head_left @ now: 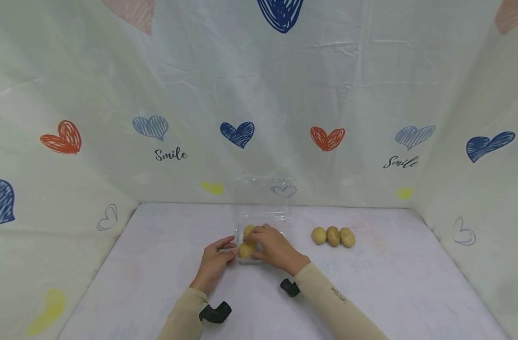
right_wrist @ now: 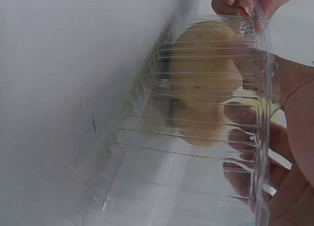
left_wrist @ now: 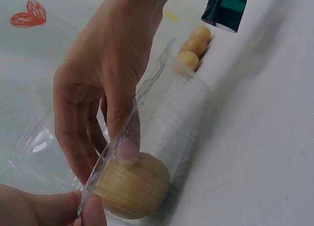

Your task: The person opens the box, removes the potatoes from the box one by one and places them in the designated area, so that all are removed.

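A clear plastic clamshell container [head_left: 264,212] stands on the table with its lid raised. Inside it lie two yellow potatoes, the near potato [head_left: 245,250] and the far potato [head_left: 249,230]; both show through the ribbed wall in the right wrist view. My left hand [head_left: 216,262] pinches the container's rim [left_wrist: 100,169] at its near left side between thumb and finger. From above, my right hand [head_left: 276,248] reaches into the container, thumb on the near potato [left_wrist: 135,187] and fingers curled round its other side, partly hidden by the plastic.
Three more potatoes [head_left: 333,236] sit in a row on the white table [head_left: 369,283], right of the container. Behind the table hangs a pale cloth [head_left: 284,94] printed with hearts. A black wrist device [head_left: 215,312] sits at my left cuff.
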Motion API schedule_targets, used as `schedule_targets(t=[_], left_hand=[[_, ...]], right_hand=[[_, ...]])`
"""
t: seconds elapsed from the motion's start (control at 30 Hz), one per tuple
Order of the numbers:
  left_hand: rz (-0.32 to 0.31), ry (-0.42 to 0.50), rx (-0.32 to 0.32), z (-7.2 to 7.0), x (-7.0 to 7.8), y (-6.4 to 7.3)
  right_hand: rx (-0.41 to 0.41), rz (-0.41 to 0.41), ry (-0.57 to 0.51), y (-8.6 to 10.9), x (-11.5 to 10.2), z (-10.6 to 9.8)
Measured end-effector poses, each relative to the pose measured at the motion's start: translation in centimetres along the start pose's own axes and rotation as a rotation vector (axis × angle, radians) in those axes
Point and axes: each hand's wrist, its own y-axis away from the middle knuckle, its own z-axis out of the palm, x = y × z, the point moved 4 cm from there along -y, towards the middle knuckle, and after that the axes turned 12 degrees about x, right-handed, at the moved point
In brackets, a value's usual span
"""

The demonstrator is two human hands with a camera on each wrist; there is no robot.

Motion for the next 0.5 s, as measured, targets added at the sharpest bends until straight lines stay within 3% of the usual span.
schedule_targets(t=[0.5], left_hand=[[0.0,-0.004,0.007,0.03,-0.1,-0.1]], right_hand=[[-0.148,-0.06,-0.05,-0.51,0.22,0.43]])
